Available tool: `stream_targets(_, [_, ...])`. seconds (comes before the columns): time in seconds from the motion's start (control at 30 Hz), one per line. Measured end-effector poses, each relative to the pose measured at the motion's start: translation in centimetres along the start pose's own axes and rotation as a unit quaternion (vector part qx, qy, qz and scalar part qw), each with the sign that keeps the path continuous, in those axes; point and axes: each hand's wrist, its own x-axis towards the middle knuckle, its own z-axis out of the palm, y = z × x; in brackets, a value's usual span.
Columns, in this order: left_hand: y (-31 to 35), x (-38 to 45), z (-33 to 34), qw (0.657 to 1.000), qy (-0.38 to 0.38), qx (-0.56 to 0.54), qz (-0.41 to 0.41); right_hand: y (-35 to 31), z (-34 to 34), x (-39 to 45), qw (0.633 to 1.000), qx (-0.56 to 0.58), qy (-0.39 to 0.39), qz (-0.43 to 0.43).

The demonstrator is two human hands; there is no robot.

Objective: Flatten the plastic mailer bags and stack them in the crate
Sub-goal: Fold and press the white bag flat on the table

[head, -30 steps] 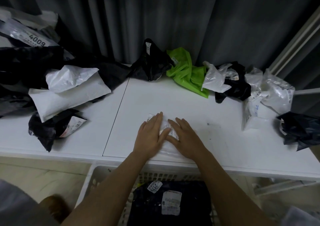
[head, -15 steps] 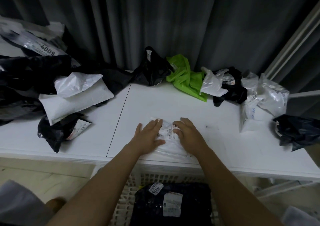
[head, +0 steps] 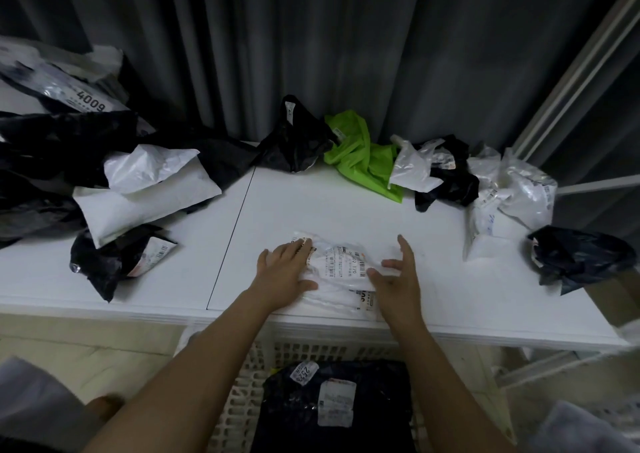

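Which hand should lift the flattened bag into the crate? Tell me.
Probably the left hand: it lies flat on the clear mailer bag, while the right hand touches only its right edge. The crate sits below both.

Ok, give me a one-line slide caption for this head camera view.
Left hand and right hand press a clear labelled plastic mailer bag flat on the white table above a white lattice crate.
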Motion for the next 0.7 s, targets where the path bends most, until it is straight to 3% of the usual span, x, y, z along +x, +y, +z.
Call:
stream_targets(0.07, [0.2,-0.1,-0.3,1.0,-0.025,0.008,-0.005,0.2,-0.2,0.0,0.999,-0.032,0.005,0.01])
stream_targets(0.17, [0.8,0.2,-0.9,0.997,-0.067,0.018,-0.019,0.0,0.6,-0.1,0.982,-0.186,-0.012,-0.014])
stream_targets(0.27, [2.5,0.7,-1.9,0.996,-0.083,-0.015,-0.016,-1.8,1.9,0.1,0.925,-0.321,0.031,-0.2])
stream_targets(0.33, [3.6,1.2,-2.3,0.997,-0.049,-0.053,-0.004,-2.3,3.1,0.9,0.89,-0.368,-0.036,-0.266])
stream_targets(0.43, [3.9,2.2,-1.4,0.998,0.016,-0.062,0.009,-1.6,4.5,1.7,0.841,-0.461,-0.187,-0.215])
stream_targets(0.5, [3.4,2.6,-0.3,0.999,0.023,-0.048,0.0,-0.8,4.8,2.2,0.825,-0.495,-0.197,-0.187])
stream_targets(0.7, [3.3,3.1,2.0,0.997,0.066,0.033,-0.008,0.6,5.0,2.4,0.836,-0.503,-0.17,-0.137])
